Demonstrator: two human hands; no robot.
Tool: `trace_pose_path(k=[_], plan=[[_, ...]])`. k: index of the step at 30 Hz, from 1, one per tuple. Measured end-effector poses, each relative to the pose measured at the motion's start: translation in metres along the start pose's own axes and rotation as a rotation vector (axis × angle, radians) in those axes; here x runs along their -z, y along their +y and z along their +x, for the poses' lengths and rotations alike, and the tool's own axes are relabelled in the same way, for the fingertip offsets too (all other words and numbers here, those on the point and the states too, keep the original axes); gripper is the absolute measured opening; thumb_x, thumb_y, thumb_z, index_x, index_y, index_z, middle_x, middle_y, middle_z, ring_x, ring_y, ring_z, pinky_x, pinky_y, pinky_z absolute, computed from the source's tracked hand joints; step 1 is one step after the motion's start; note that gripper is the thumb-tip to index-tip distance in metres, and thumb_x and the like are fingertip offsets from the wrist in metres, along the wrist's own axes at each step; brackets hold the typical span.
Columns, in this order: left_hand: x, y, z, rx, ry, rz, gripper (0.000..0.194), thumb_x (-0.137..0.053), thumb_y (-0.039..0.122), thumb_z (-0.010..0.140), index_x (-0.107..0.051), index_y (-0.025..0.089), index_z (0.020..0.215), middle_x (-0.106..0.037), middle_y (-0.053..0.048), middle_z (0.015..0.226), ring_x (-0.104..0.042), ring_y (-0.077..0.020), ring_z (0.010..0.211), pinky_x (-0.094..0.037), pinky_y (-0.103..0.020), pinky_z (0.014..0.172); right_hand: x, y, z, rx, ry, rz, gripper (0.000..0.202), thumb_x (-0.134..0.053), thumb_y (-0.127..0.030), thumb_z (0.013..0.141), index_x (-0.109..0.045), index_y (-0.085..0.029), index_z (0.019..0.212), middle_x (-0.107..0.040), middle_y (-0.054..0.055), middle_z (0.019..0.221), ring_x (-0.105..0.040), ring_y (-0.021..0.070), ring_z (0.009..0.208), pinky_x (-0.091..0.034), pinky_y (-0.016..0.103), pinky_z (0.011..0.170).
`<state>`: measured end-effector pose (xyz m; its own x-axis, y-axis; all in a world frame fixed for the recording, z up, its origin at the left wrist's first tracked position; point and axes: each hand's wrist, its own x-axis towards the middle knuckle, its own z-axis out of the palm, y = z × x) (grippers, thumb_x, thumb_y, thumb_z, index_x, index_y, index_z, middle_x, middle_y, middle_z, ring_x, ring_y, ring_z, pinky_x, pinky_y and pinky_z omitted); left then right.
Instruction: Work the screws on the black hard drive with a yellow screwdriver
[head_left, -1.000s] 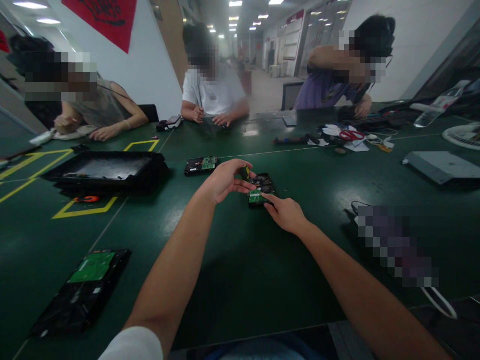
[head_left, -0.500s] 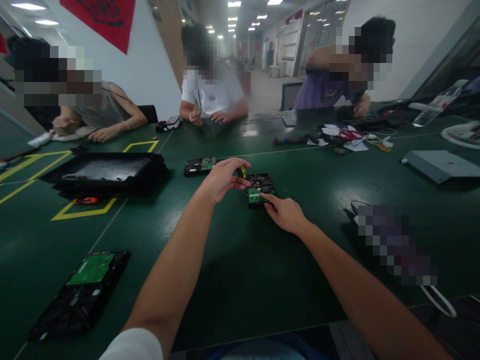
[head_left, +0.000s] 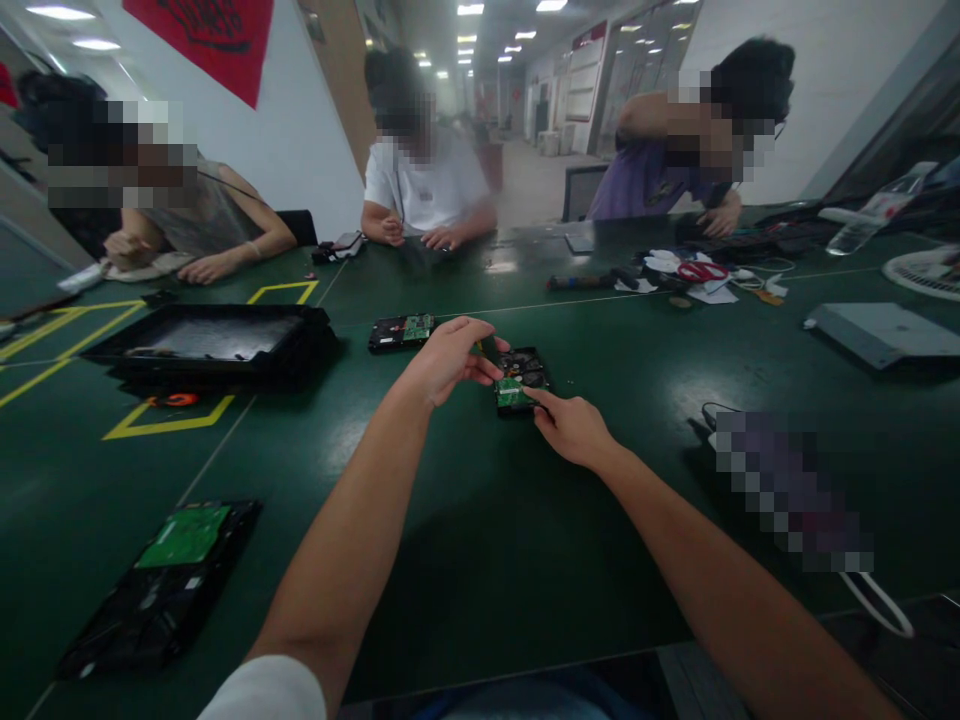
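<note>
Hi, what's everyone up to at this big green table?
The left hand holds a small yellow-and-black tool over a hard drive, while the right hand has a finger on its green circuit board. Two more drives lie nearby, one near left, one just beyond. Three people sit across the table.

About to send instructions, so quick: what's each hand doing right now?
Left hand: curled closed around a screwdriver handle.
Right hand: holding nothing visible, index finger on the hard drive's green board.

The tool handle (head_left: 490, 349) in the left grip (head_left: 457, 360) has apparently turned slightly.
</note>
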<state>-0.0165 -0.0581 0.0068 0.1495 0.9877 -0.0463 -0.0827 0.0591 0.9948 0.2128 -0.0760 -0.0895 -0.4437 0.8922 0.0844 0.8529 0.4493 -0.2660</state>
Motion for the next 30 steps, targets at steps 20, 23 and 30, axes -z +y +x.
trace_pose_path(k=[20, 23, 30], plan=[[0.0015, 0.0027, -0.0008, 0.005, -0.020, 0.034, 0.022, -0.060, 0.035, 0.086, -0.064, 0.016, 0.098, -0.074, -0.011, 0.102, -0.067, -0.0151, 0.056, -0.052, -0.027, 0.049, -0.0011, 0.0011, 0.0002, -0.011, -0.006, 0.018, 0.048, -0.034, -0.045, 0.109, -0.049, -0.032, 0.153, -0.075, 0.003, 0.088, -0.064, 0.0172, 0.067, -0.039, 0.027, 0.059], [0.0030, 0.0020, 0.0007, -0.005, -0.018, 0.068, 0.023, -0.059, 0.035, 0.087, -0.069, 0.016, 0.094, -0.071, -0.010, 0.101, -0.066, -0.0131, 0.057, -0.050, -0.025, 0.049, -0.0021, 0.0017, 0.0005, -0.010, 0.012, 0.010, 0.047, -0.034, -0.044, 0.109, -0.051, -0.033, 0.152, -0.075, 0.002, 0.088, -0.064, 0.0177, 0.068, -0.039, 0.028, 0.060], [0.0027, 0.0017, 0.0003, -0.004, -0.051, 0.088, 0.030, -0.059, 0.038, 0.089, -0.071, 0.016, 0.105, -0.070, -0.010, 0.103, -0.065, -0.0120, 0.056, -0.048, -0.024, 0.047, 0.0012, -0.0004, -0.0002, -0.028, -0.019, 0.035, 0.049, -0.035, -0.042, 0.108, -0.050, -0.033, 0.153, -0.075, 0.003, 0.088, -0.065, 0.0181, 0.069, -0.041, 0.028, 0.061]])
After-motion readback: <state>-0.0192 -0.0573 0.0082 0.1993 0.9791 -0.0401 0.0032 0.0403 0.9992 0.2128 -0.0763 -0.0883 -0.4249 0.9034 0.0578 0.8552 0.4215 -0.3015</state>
